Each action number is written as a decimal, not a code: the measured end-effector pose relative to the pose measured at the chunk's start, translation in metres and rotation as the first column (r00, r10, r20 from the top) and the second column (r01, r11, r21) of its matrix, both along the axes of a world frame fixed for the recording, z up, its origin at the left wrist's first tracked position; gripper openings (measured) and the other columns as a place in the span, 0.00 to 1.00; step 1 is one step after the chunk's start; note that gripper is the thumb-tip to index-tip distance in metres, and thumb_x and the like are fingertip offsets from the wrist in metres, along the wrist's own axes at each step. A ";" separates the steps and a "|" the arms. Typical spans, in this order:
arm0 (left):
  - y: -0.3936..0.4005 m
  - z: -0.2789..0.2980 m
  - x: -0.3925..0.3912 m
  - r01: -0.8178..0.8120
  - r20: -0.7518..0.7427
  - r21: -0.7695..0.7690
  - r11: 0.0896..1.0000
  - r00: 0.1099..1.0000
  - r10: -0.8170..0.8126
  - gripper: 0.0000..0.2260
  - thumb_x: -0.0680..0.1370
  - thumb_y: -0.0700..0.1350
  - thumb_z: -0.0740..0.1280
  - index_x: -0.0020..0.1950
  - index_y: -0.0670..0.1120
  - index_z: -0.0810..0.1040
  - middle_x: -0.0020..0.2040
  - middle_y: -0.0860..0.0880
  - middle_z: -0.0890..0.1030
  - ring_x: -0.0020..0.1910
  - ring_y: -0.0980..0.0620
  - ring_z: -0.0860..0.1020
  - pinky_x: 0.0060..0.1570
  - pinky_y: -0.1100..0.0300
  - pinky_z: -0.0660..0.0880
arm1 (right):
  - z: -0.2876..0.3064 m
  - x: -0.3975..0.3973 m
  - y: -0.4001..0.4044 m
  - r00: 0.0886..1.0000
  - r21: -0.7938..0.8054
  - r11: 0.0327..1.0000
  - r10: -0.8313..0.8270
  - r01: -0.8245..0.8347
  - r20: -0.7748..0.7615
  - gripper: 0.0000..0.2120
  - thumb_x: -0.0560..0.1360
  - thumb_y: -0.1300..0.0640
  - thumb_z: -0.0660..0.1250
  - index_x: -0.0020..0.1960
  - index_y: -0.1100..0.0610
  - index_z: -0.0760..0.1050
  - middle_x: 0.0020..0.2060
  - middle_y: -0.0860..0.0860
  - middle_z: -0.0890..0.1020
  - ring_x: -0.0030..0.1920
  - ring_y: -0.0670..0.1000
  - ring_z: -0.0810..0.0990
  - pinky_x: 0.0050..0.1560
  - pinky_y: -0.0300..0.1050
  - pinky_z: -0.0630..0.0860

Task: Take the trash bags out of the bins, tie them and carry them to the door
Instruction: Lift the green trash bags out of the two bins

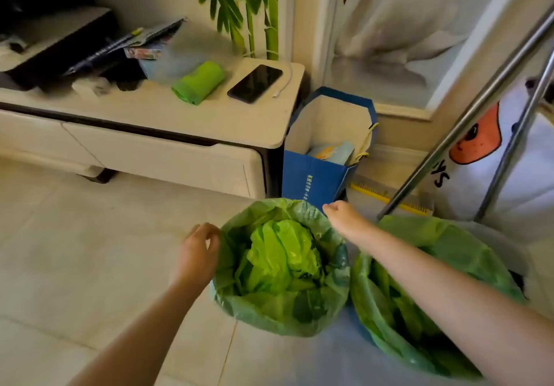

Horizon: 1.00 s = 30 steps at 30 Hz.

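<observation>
Left hand (199, 250), fingers curled, pinches the left rim of the green trash bag (281, 268) at lower centre; right hand (344, 219) reaches its far rim, grip apparently closed but unclear. Second lined bin (425, 295) lower right; blue paper bag (323, 157) behind.

Thin crinkled green plastic trash bags (281, 268) (slightly glossy), glossy floor tiles (90, 250), shiny metal poles (467, 115)

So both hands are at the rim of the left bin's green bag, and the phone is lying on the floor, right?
Not quite. The head view shows the phone lying on the cabinet top, not the floor. Both the left hand and right hand are at the left bin's green bag.
</observation>
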<state>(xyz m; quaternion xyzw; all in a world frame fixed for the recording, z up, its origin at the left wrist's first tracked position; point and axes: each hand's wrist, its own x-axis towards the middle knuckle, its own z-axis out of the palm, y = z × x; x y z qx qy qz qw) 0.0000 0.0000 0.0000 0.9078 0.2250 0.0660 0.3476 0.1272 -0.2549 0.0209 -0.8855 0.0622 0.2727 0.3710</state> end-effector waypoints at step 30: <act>-0.003 -0.016 -0.002 -0.318 -0.214 -0.398 0.861 0.944 0.250 0.07 0.75 0.39 0.64 0.52 0.38 0.74 0.41 0.39 0.79 0.35 0.43 0.77 0.34 0.53 0.77 | -0.019 0.008 -0.008 0.964 -0.100 0.988 -0.086 0.114 0.252 0.11 0.77 0.58 0.63 0.41 0.64 0.78 0.34 0.58 0.75 0.38 0.57 0.74 0.39 0.46 0.67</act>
